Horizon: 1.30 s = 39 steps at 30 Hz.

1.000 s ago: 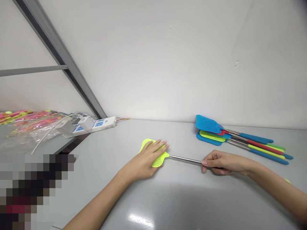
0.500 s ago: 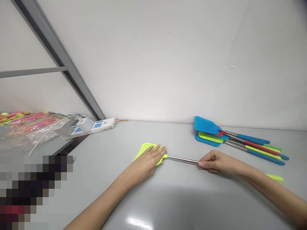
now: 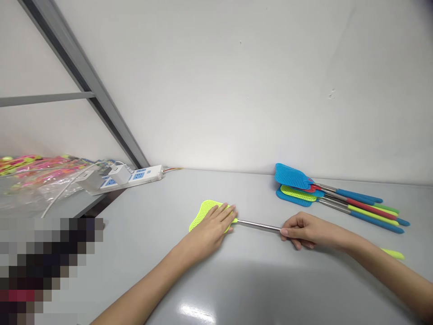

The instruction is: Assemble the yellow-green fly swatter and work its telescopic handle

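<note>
A yellow-green fly swatter lies across the grey table with its perforated head to the left. My left hand rests flat on that head, fingers stretched out and covering its right part. From the head a thin metal rod runs right to my right hand, which pinches it between thumb and fingers. Beyond my right forearm shows a yellow-green handle end, in line with the rod; the stretch between is hidden by my hand and forearm.
Several fly swatters with blue, red, yellow and green parts lie piled by the wall at the right. A white power strip with plugs sits at the back left. Beyond it are plastic-wrapped colourful items and a grey metal frame.
The handle end shows slightly farther right and lower. Some fingers of my right hand have loosened below the rod. My left hand stays on the swatter head, shifted very slightly right.
</note>
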{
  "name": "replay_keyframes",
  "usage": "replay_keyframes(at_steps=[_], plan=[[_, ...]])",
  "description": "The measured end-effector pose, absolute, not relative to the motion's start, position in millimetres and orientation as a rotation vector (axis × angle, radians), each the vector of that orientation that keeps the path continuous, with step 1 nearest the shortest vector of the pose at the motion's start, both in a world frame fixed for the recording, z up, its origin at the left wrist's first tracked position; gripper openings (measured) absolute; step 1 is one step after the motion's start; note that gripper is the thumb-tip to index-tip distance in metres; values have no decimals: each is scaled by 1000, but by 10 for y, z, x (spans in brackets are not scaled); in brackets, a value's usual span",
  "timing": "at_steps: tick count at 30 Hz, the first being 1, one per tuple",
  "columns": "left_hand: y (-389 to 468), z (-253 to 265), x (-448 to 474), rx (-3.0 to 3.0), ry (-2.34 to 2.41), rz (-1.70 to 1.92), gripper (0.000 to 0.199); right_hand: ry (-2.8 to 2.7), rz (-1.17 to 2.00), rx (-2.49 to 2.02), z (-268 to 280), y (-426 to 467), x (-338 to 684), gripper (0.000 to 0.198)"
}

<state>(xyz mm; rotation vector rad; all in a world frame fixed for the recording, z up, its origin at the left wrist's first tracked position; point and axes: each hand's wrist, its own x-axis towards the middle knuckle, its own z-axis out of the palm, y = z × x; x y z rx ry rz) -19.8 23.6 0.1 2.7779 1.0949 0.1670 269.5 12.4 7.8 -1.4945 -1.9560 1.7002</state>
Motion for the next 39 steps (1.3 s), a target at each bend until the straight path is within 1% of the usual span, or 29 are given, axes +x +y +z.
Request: replay_keyframes(at_steps=[6, 11, 20, 22, 24, 30, 33, 39], plan=[[205, 10, -174, 2737, 1095, 173, 40, -2015, 1627, -1531, 118, 122, 2672, 39], [161, 56, -135, 2672, 1099, 195, 45, -2057, 1586, -1522, 114, 131, 2671, 41], [143, 84, -114, 2631, 1090, 283, 36, -2068, 1583, -1522, 133, 134, 2664, 42], [142, 89, -97, 2638, 1087, 313, 31, -2068, 1589, -1525, 138, 132, 2657, 42], [139, 102, -75, 2659, 1079, 354, 26, -2075, 1596, -1504, 151, 124, 2642, 41], [83, 175, -33, 2814, 1056, 390, 20, -2114, 1599, -1407, 200, 66, 2596, 36], [54, 191, -24, 2848, 1007, 374, 20, -2151, 1547, -1410, 184, 53, 2593, 36], [41, 152, 5, 2809, 887, 284, 25, -2186, 1461, -1488, 110, 52, 2579, 37]])
